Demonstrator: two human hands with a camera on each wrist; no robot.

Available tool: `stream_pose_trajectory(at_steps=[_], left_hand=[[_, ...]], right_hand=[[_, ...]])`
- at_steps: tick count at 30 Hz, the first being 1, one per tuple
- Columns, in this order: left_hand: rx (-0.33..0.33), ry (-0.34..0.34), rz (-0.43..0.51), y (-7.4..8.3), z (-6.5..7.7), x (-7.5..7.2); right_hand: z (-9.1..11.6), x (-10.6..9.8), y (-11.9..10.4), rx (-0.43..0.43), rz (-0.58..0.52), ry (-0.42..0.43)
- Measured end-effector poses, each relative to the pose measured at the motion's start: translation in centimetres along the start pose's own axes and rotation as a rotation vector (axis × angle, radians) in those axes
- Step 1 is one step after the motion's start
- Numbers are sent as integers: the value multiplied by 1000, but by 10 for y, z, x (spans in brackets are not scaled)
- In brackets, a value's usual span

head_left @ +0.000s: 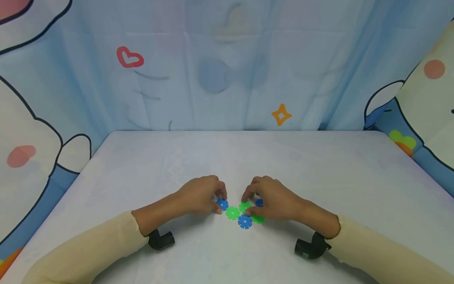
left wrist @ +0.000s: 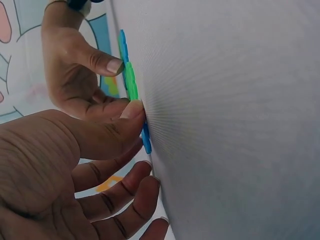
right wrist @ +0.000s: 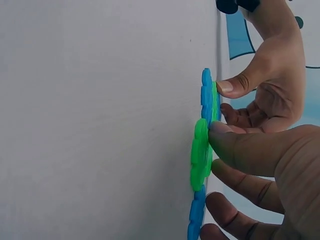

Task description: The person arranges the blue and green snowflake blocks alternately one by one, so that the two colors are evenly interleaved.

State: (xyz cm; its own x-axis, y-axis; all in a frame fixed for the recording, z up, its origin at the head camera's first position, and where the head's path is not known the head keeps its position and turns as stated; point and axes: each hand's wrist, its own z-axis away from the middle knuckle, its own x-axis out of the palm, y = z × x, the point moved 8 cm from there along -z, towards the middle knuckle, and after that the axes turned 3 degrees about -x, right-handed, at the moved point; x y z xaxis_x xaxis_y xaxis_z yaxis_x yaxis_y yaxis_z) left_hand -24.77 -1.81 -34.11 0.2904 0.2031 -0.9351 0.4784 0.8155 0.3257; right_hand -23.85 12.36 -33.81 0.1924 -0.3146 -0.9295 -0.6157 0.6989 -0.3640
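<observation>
Several flower-shaped plastic discs with notched rims, blue and green, lie in a joined-looking cluster on the table. My left hand pinches the blue disc at the cluster's left end between thumb and forefinger. Beside that disc, touching it, is a green disc. My right hand pinches the upper green disc. Below its thumb lies another blue disc. A further green disc and a blue disc are partly hidden by the right hand. The right wrist view shows the green disc edge-on, close to the thumb.
A pale table spreads around the hands. Behind it hangs a light blue printed curtain. Black wrist devices sit under both cuffs.
</observation>
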Motion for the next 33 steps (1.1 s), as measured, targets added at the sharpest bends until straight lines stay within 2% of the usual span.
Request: stream_pose_trajectory(at_steps=[8,12,17,22,33], left_hand=[[-6,-15,-39,-1,-1,3],[-22,-22,-82,-1,0,5],[-34,-12,-119,0,2,4],[-18,18,-162,4,6,1],[-7,64,-205,6,8,-2]], right_hand=[[-2,5,6,93,-59,-81],[-2,8,7,106,-88,-112],[-2,8,5,91,-125,-117],[-1,10,2,77,-176,-136],[2,11,-1,3,-206,-116]])
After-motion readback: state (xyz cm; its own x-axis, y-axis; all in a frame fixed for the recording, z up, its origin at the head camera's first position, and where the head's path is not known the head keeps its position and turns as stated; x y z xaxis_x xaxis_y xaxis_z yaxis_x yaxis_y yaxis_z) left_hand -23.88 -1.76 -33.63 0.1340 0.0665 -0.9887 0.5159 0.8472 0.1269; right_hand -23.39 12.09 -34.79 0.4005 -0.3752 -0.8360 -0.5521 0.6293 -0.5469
